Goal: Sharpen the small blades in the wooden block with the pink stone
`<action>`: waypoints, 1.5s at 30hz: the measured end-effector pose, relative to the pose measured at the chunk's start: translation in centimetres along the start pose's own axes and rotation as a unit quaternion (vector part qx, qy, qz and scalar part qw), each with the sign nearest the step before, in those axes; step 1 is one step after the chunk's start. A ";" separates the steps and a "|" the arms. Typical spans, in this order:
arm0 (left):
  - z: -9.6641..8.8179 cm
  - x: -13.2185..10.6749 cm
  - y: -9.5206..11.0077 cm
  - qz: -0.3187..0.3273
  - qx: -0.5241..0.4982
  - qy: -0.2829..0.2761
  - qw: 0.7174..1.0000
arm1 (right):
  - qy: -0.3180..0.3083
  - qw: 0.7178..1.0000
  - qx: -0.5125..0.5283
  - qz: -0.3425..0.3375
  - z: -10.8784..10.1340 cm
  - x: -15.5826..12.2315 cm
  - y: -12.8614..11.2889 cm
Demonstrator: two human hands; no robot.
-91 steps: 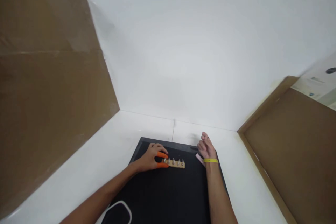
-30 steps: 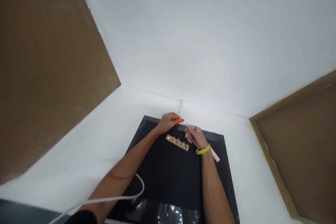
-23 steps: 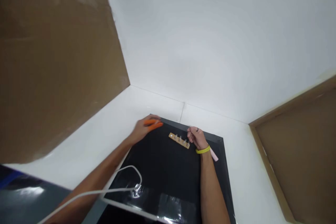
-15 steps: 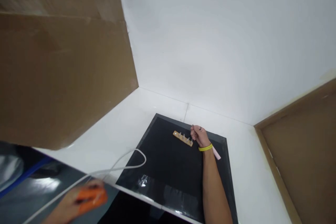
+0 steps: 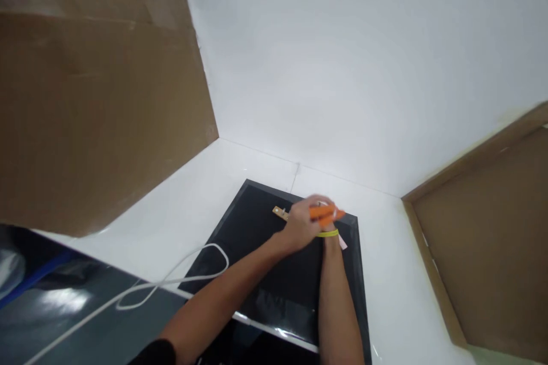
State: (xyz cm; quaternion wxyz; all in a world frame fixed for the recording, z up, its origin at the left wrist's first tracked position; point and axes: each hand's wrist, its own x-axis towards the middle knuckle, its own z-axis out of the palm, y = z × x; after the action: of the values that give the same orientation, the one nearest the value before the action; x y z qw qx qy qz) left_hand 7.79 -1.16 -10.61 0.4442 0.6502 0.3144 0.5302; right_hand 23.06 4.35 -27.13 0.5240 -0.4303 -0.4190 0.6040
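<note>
My left hand [image 5: 302, 221] is closed on an orange tool [image 5: 325, 214] with two handle-like arms; its exact kind does not show. It reaches across the black mat [image 5: 278, 274] and over my right hand [image 5: 331, 227]. That hand wears a yellow wristband [image 5: 328, 234], and its fingers are hidden behind the left hand and the orange tool. Beneath the left hand lies a small wooden strip [image 5: 277, 210] with short upright pegs. Only its left end shows. A pink strip [image 5: 343, 242] lies beside my right wrist.
A white cable [image 5: 171, 281] loops over the table's front edge at the left. Brown panels [image 5: 107, 97] [image 5: 492, 239] flank the white tabletop [image 5: 184, 205], with a white wall [image 5: 342, 68] behind. Blue and shiny items [image 5: 38, 276] are below at the far left.
My left hand has carried the orange tool from the lower left up to my right hand, covering most of the wooden strip. The view has shifted slightly.
</note>
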 end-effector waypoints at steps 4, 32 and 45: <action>-2.6 5.6 -4.5 -0.030 0.040 0.157 0.986 | 0.009 1.000 0.006 0.027 0.1 -0.1 0.1; -9.4 2.3 -15.8 -0.128 0.127 -0.073 0.981 | 0.273 0.949 -0.106 -0.116 4.0 -3.0 -2.0; -9.7 2.4 -15.2 -0.143 0.149 -0.058 0.977 | 0.301 0.940 -0.111 -0.116 3.8 -3.6 -2.1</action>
State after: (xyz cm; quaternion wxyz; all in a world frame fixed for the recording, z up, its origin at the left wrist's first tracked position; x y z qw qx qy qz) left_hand -0.11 9.51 -23.04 0.4313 0.6866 0.4535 0.3701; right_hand 20.28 0.73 -23.77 0.6412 -0.5956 -0.3530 0.3310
